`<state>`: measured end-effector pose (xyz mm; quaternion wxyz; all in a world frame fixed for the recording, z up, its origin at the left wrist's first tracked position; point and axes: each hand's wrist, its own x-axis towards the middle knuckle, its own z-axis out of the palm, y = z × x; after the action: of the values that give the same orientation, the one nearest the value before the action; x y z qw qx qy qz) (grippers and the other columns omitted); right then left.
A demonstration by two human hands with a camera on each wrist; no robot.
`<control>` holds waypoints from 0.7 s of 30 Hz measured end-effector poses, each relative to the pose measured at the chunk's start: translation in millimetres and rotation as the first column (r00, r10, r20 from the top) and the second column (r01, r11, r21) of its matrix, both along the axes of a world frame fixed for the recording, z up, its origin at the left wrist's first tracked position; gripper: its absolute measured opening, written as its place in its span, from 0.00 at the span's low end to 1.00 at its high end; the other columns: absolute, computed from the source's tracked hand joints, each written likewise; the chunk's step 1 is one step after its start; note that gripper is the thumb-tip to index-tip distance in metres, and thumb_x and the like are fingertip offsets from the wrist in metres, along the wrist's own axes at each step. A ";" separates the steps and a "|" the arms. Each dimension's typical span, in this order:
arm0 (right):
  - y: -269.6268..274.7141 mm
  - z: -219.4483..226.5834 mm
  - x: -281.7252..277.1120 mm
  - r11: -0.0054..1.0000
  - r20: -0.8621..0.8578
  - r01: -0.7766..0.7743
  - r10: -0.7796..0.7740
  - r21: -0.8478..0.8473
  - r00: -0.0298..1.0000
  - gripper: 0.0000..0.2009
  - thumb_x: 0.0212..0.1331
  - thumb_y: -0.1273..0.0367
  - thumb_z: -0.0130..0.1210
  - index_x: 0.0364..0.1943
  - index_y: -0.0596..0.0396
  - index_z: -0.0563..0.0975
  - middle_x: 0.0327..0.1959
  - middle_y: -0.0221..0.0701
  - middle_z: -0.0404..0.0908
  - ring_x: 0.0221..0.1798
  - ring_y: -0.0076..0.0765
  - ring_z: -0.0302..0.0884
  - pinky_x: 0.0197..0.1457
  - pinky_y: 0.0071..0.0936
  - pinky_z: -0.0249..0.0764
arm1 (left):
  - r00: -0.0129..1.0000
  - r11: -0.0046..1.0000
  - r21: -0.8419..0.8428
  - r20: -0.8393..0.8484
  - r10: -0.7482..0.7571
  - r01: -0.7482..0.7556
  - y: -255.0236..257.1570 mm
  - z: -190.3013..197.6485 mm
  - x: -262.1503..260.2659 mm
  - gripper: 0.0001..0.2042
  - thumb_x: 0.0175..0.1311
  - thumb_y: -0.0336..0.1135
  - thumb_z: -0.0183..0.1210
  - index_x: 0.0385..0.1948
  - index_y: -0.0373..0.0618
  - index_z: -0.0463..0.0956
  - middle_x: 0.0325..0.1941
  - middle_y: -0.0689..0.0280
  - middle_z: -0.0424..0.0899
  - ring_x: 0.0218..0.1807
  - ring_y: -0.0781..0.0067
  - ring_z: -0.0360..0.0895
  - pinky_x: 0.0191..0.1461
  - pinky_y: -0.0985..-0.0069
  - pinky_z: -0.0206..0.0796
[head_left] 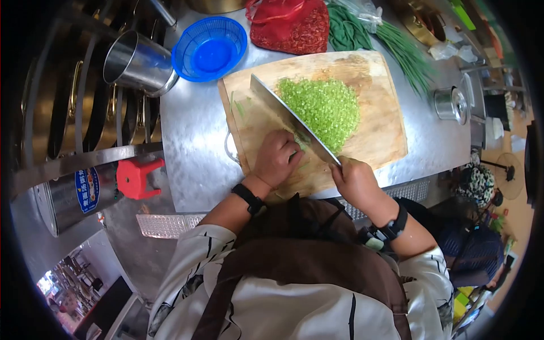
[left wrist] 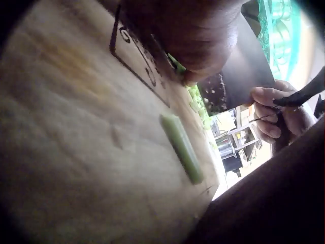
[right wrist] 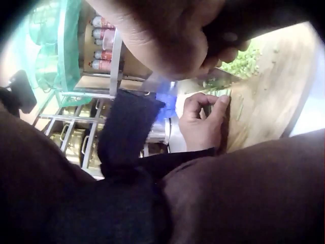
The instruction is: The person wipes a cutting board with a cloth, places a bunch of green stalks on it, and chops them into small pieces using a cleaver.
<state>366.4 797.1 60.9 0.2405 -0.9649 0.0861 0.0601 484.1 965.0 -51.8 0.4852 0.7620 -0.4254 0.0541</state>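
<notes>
My right hand (head_left: 358, 180) grips the handle of a kitchen knife (head_left: 294, 120) with a broad blade, which stands over the cutting board (head_left: 385, 113). Curled beside the blade, the fingers of my left hand (head_left: 277, 157) hold thin green stalks (right wrist: 224, 93) down on the wood; the palm hides most of them. Right of the blade lies a heap of finely chopped green pieces (head_left: 326, 107). A loose pale green stalk piece (left wrist: 182, 148) lies near the left hand in the left wrist view, and thin green slivers (head_left: 241, 106) lie at the board's left side.
Behind the board stand a blue plastic basket (head_left: 209, 50), a red bag (head_left: 289, 28) and a bunch of long green stems (head_left: 403, 54). A metal pot (head_left: 136, 62) is at the left, a tin can (head_left: 450, 105) at the right. A red stool (head_left: 136, 178) stands below the metal table (head_left: 192, 147).
</notes>
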 end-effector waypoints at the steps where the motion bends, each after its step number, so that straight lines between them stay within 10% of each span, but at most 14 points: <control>1: 0.6 11.1 -5.3 1.000 -0.025 -0.001 0.001 -0.006 1.000 0.09 0.62 0.69 0.55 0.28 0.61 0.74 0.21 0.49 0.78 0.25 0.59 0.78 0.30 0.50 0.74 | 1.000 1.000 0.003 -0.013 0.006 -0.006 1.8 -1.5 -2.9 0.08 0.45 0.28 0.70 0.24 0.44 0.77 0.35 0.60 0.76 0.40 0.54 0.74 0.45 0.63 0.68; 7: 1.4 23.1 -10.7 0.999 -0.211 0.008 -0.017 -0.039 0.977 0.09 0.61 0.69 0.56 0.28 0.61 0.75 0.20 0.49 0.78 0.25 0.59 0.78 0.30 0.49 0.75 | 0.998 0.999 0.024 -0.053 -0.020 0.021 -0.8 -1.1 0.7 0.08 0.45 0.29 0.68 0.25 0.44 0.76 0.35 0.61 0.76 0.41 0.55 0.74 0.45 0.62 0.70; 19: -0.7 -30.3 -10.1 0.991 0.077 0.100 -0.107 0.086 0.991 0.10 0.61 0.67 0.57 0.29 0.61 0.76 0.21 0.50 0.78 0.26 0.60 0.77 0.31 0.49 0.74 | 0.996 0.996 0.063 0.050 -0.067 0.064 16.8 18.7 9.0 0.06 0.52 0.29 0.67 0.28 0.44 0.78 0.36 0.61 0.76 0.45 0.54 0.73 0.56 0.59 0.64; 21: -0.2 -34.4 -9.7 0.987 0.097 0.133 -0.142 0.090 0.985 0.10 0.61 0.68 0.57 0.29 0.62 0.76 0.22 0.51 0.78 0.27 0.61 0.77 0.33 0.50 0.74 | 0.987 0.987 0.027 0.030 0.158 -0.159 25.4 21.1 18.6 0.11 0.54 0.32 0.66 0.37 0.42 0.76 0.41 0.58 0.75 0.48 0.53 0.72 0.58 0.59 0.63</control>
<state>356.7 796.9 26.5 0.2881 -0.9477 0.1374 -0.0029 502.7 990.5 -30.7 0.4622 0.7996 -0.3709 0.0969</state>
